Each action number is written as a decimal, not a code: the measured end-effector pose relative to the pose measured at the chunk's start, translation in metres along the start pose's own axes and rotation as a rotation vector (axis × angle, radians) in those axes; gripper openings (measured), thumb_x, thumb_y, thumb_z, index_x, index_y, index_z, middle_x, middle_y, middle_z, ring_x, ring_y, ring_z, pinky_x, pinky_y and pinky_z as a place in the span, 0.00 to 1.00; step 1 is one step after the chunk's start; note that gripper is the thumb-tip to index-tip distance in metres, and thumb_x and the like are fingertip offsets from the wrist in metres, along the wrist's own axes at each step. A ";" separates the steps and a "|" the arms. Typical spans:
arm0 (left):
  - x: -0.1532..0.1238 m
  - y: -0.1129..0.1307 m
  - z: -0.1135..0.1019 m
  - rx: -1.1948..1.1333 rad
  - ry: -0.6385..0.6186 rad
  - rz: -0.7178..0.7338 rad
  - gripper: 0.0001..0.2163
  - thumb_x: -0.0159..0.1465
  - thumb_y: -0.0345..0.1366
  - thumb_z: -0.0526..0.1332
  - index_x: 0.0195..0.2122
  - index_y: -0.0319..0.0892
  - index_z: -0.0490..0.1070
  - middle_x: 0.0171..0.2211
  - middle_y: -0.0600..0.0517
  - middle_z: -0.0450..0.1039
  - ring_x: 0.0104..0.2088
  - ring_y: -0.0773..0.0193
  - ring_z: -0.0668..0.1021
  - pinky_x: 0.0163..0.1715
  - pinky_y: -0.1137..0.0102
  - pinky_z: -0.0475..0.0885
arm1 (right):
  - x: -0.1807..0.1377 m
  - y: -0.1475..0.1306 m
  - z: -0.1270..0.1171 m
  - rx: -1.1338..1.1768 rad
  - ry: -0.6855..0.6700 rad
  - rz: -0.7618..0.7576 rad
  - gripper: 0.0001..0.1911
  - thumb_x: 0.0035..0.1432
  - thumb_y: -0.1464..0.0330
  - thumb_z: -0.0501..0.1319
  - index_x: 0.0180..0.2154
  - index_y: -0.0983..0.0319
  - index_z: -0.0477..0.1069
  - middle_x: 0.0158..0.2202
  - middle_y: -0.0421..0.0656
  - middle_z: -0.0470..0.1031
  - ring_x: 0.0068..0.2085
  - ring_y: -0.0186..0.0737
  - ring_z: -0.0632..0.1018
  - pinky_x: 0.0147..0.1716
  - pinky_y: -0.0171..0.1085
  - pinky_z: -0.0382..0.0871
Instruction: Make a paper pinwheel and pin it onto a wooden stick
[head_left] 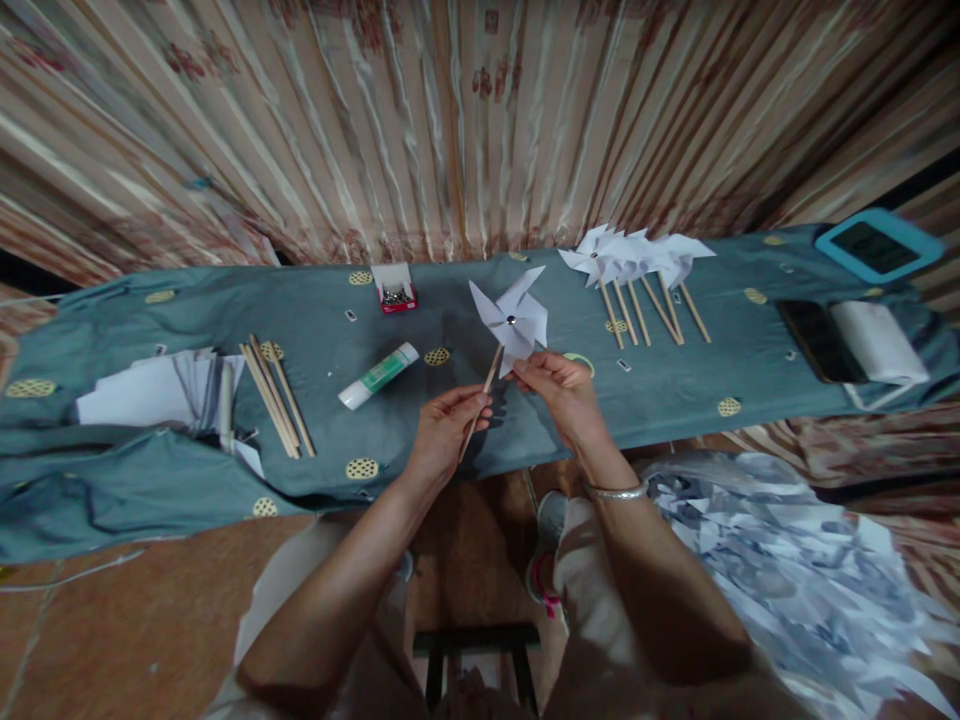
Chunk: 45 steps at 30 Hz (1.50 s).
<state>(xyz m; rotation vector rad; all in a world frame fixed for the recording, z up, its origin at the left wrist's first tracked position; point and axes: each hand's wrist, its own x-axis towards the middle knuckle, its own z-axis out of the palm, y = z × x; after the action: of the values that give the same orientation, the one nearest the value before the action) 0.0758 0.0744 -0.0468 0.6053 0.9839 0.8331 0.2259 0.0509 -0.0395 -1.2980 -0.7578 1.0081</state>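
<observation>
A white paper pinwheel (531, 322) is being held above the tabletop (675, 390), roughly midway between its left and right ends, with its face turning upward to view. Its four blades are spreading out in points: two are reaching toward the far edge, one is leaning toward the right end, and the lowest is pointing at the near edge, its tip being pinched and partly covered. A shiny, silvery pin (511, 320) is sitting at the centre. A slim, pale wooden stick (493, 368) is slanting from behind the paper down toward the near edge, being gripped around its middle; the paper is hiding its upper end.
</observation>
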 end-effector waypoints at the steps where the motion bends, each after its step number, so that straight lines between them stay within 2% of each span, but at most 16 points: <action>1: 0.000 0.000 0.000 -0.004 0.000 -0.003 0.18 0.37 0.38 0.79 0.29 0.38 0.80 0.25 0.52 0.79 0.24 0.72 0.76 0.25 0.76 0.72 | 0.000 0.000 0.001 0.009 -0.004 0.000 0.22 0.38 0.49 0.75 0.20 0.58 0.74 0.23 0.39 0.78 0.26 0.34 0.73 0.29 0.36 0.67; 8: -0.001 0.000 -0.001 -0.009 -0.011 0.005 0.19 0.36 0.39 0.79 0.29 0.38 0.81 0.25 0.53 0.79 0.24 0.72 0.76 0.25 0.77 0.72 | -0.002 -0.001 0.007 -0.013 -0.039 0.025 0.21 0.38 0.48 0.75 0.23 0.58 0.77 0.26 0.41 0.81 0.28 0.35 0.75 0.31 0.37 0.70; 13: 0.000 0.002 -0.002 -0.016 -0.001 0.014 0.19 0.36 0.39 0.80 0.28 0.39 0.81 0.25 0.53 0.79 0.24 0.73 0.77 0.24 0.78 0.72 | -0.003 -0.004 0.004 -0.038 -0.049 0.012 0.21 0.41 0.48 0.74 0.23 0.59 0.79 0.24 0.41 0.80 0.23 0.32 0.72 0.26 0.35 0.67; 19: 0.001 0.004 -0.003 -0.022 0.017 0.014 0.19 0.34 0.40 0.80 0.27 0.39 0.81 0.24 0.54 0.79 0.23 0.73 0.77 0.23 0.79 0.72 | 0.001 -0.014 -0.014 -0.053 0.034 -0.055 0.21 0.43 0.49 0.73 0.22 0.60 0.77 0.22 0.40 0.79 0.20 0.28 0.67 0.21 0.32 0.61; 28: 0.001 0.004 -0.004 -0.025 0.009 0.012 0.14 0.41 0.34 0.78 0.29 0.38 0.81 0.26 0.53 0.79 0.24 0.72 0.77 0.24 0.78 0.72 | 0.007 -0.017 -0.026 0.020 0.136 -0.076 0.22 0.39 0.49 0.75 0.21 0.60 0.77 0.21 0.39 0.78 0.20 0.27 0.66 0.21 0.31 0.59; 35: 0.002 0.007 -0.002 -0.064 -0.002 -0.033 0.10 0.46 0.29 0.76 0.30 0.36 0.81 0.25 0.52 0.79 0.23 0.73 0.76 0.23 0.80 0.72 | 0.008 -0.006 -0.020 -0.102 0.036 -0.024 0.22 0.42 0.48 0.73 0.23 0.60 0.77 0.24 0.41 0.80 0.22 0.29 0.67 0.24 0.33 0.62; 41: 0.000 0.016 0.004 -0.134 -0.001 -0.071 0.06 0.49 0.25 0.73 0.29 0.35 0.81 0.24 0.52 0.78 0.21 0.74 0.76 0.22 0.81 0.73 | 0.004 -0.001 -0.006 -0.152 -0.124 0.044 0.24 0.42 0.46 0.72 0.23 0.61 0.77 0.25 0.42 0.80 0.24 0.32 0.71 0.27 0.35 0.67; 45: 0.000 0.021 0.010 -0.168 0.005 -0.078 0.04 0.52 0.23 0.71 0.29 0.35 0.81 0.24 0.52 0.78 0.21 0.74 0.76 0.23 0.81 0.74 | 0.000 0.002 -0.001 -0.168 -0.176 0.048 0.24 0.45 0.46 0.71 0.25 0.61 0.78 0.25 0.42 0.80 0.26 0.33 0.73 0.28 0.35 0.67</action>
<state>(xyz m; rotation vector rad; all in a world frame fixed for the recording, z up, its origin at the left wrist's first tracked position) 0.0780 0.0848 -0.0263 0.4187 0.9254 0.8389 0.2265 0.0501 -0.0416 -1.3889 -0.9668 1.1270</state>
